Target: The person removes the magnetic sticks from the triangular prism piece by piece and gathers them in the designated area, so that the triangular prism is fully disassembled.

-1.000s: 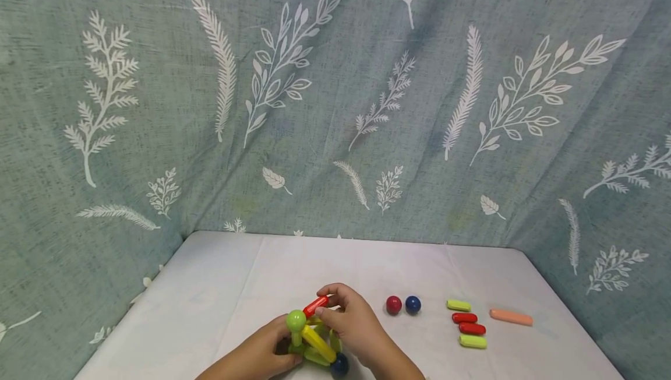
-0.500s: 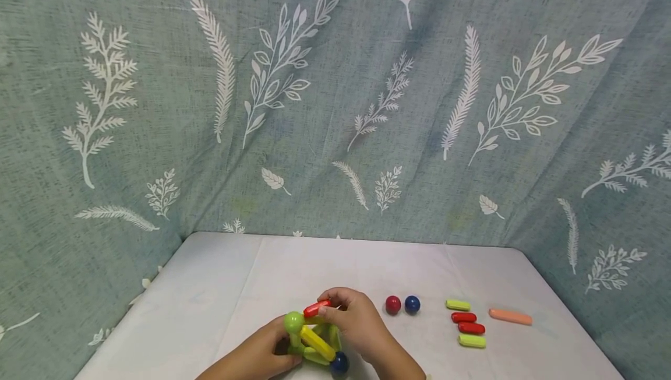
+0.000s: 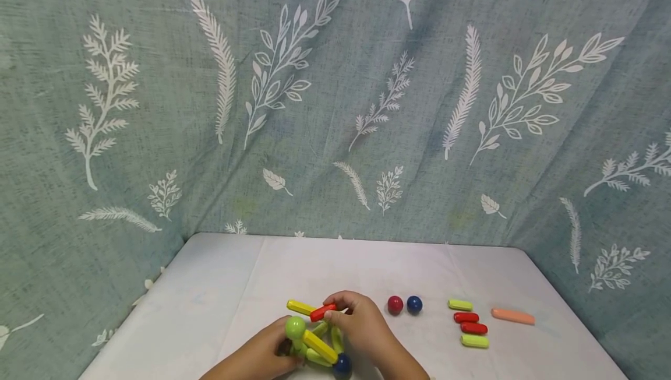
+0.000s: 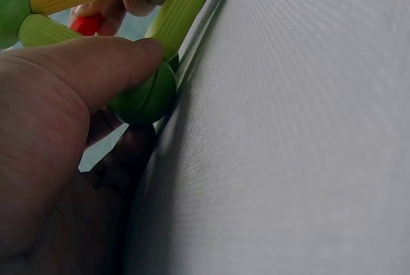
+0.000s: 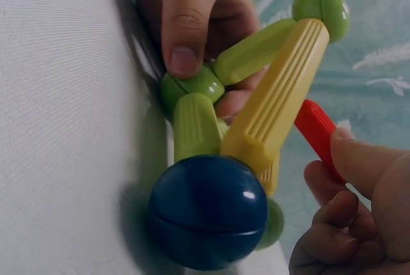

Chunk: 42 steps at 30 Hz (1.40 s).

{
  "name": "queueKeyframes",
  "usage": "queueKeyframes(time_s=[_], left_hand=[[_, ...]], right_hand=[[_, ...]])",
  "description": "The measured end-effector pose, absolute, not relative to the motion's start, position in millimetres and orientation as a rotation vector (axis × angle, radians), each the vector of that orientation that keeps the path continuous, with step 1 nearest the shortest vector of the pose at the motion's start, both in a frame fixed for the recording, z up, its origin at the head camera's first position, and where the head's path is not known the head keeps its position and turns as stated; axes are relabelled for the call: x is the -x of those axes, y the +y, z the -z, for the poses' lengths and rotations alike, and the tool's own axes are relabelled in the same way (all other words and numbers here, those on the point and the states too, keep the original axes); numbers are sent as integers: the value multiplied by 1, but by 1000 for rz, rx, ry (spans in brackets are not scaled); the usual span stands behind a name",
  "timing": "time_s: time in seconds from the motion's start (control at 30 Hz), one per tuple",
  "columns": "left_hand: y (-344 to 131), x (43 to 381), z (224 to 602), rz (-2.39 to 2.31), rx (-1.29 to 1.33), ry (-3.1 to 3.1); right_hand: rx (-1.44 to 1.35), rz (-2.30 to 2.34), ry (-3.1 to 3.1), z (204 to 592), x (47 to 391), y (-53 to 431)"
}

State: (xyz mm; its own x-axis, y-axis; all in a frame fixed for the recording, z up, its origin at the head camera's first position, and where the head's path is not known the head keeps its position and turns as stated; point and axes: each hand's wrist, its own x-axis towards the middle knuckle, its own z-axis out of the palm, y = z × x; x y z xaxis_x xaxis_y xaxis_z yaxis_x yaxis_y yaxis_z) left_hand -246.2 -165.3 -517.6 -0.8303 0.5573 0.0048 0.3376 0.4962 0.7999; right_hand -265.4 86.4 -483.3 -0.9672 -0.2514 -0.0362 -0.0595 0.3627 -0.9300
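My left hand [image 3: 267,349] grips a lower green ball [image 5: 202,86] of a small frame made of toy construction sticks and balls, its thumb on top. A yellow stick [image 3: 320,347] slants from an upper green ball [image 3: 295,328] down to a dark blue ball [image 5: 208,211]. Light green sticks [image 4: 179,15] join the other corners. My right hand [image 3: 362,324] pinches a short red stick [image 3: 322,312] between thumb and fingers. Another yellow stick [image 3: 301,308] points left from the red stick's end in the head view; whether they are joined I cannot tell.
On the white table [image 3: 220,287] right of the hands lie a red ball [image 3: 395,305] and a blue ball [image 3: 415,305]. Further right are red sticks [image 3: 474,328], light green sticks [image 3: 475,341] and a longer orange stick [image 3: 512,316]. Patterned cloth [image 3: 325,106] hangs behind.
The red stick has shifted slightly right and down with my right hand and lies flatter. A yellow stick now juts out leftward behind the upper green ball. My left hand keeps its grip.
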Motion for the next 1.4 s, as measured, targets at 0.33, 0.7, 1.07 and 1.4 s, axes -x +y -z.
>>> queueKeyframes(time_s=[0.33,0.7,1.07,1.4], left_hand=[[-165,246,517,-1248,-733,2473],[-165,245,515,-1225,-681,2487],[-167,243,516,-1203,-685,2498],[-163,243,514,-1203,-685,2519]], right_hand=[[244,1597,2488,481,264,93],[183,1536,2526,484,262,114],[82,1492,2524,495,253,147],[-32,1437,2574,495,241,186]])
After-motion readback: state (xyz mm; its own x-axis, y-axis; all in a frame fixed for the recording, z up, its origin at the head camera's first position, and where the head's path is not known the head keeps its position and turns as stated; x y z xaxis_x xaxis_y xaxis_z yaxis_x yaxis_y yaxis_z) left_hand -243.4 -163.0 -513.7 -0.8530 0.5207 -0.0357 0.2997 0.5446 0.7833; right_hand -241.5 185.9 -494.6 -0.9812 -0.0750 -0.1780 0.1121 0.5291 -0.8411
